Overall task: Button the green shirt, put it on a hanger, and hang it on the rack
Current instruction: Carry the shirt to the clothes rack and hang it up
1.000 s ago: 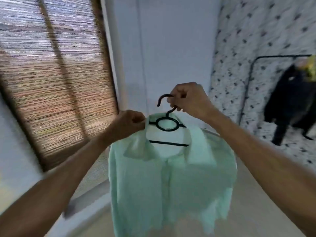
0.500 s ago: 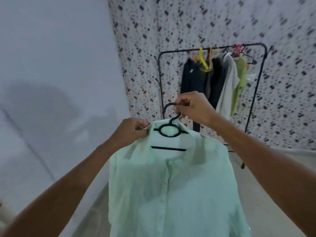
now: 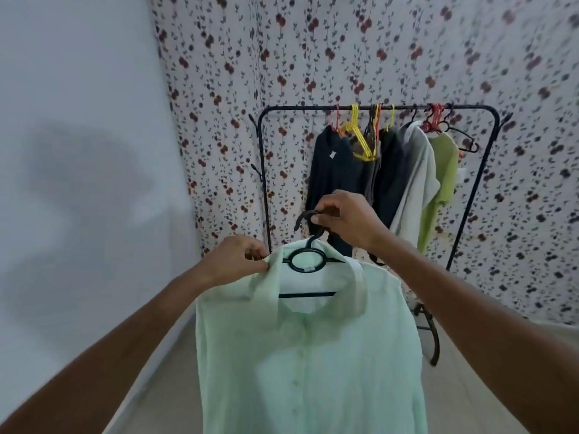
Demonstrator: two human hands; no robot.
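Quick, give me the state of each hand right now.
Left hand: fingers pinch the green shirt at the collar.
Right hand: fingers grip the hook of the black hanger.

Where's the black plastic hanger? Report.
Head view, centre: hanger in the collar of the pale green shirt, hook held by the right hand, before the black rack.

Thin matt cloth green shirt (image 3: 308, 355), glossy black plastic hanger (image 3: 308, 261), matt black metal rack (image 3: 488, 126)
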